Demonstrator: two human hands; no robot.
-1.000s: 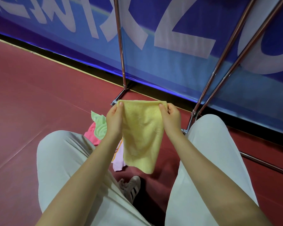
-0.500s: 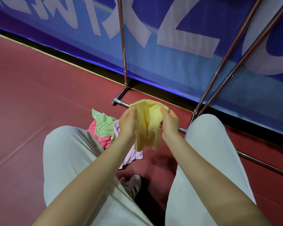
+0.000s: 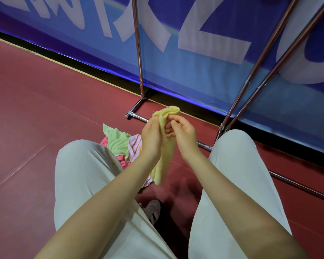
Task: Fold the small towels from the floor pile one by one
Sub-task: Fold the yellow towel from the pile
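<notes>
A yellow towel [image 3: 166, 148] hangs doubled lengthwise between my hands, above the gap between my knees. My left hand [image 3: 151, 137] grips its upper part from the left, thumb up near the top fold. Curled against the same top fold from the right, the fingers of my right hand [image 3: 182, 132] pinch it. The pile on the floor lies just left of my hands: a green towel [image 3: 117, 139] on top, a pink-striped one [image 3: 135, 146] beside it and a bright pink one [image 3: 104, 142] underneath, partly hidden by my left knee.
A chrome rack stands in front, with its base bar [image 3: 137, 116] on the red floor [image 3: 36, 118] and slanted poles [image 3: 251, 81] on the right. Behind it runs a blue banner wall [image 3: 195, 71]. My shoe [image 3: 152, 210] shows between my legs.
The towel was spread wide between both hands a second ago. My hands have come together, and it now hangs as a narrow doubled strip.
</notes>
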